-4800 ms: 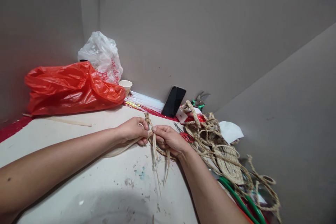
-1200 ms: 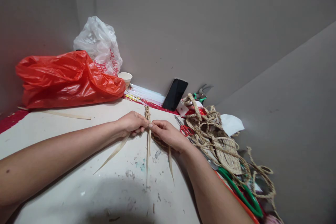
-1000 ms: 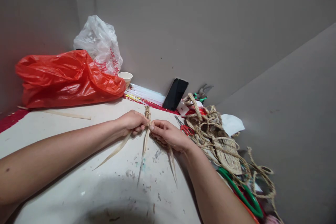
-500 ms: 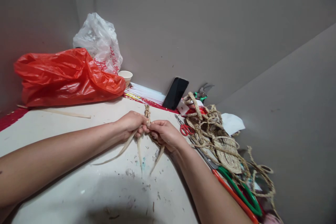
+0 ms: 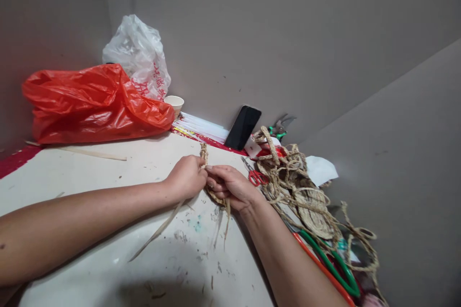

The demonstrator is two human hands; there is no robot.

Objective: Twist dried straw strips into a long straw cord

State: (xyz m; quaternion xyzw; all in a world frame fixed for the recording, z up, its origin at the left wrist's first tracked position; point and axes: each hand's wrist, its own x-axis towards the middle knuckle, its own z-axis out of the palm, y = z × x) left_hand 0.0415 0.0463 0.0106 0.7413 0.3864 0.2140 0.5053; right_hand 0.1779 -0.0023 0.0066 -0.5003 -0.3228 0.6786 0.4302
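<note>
A narrow straw braid [image 5: 203, 150] stands up between my hands over the white table [image 5: 144, 283]. Part of it curves down below my right hand. My left hand [image 5: 187, 177] is closed on the braid, its back turned up so that most fingers are hidden. Thumb and forefinger of my right hand [image 5: 230, 184] pinch the braid just beside the left fingertips. A long pale straw strip [image 5: 158, 231] trails down from under my left hand. Another loose strip [image 5: 227, 218] hangs below my right hand.
Coiled straw rope [image 5: 313, 211], red-handled scissors [image 5: 256, 177], and large shears [image 5: 324, 264] with orange and green handles lie right. Behind stand a phone [image 5: 243, 127], green-handled pruners [image 5: 283, 127], a paper cup [image 5: 175, 104], a red bag [image 5: 97, 105] and a clear bag [image 5: 139, 53].
My left hand has turned over, back upward, and sits closer against the right. The strip under it has swung lower, and the middle strip no longer hangs plainly between my hands.
</note>
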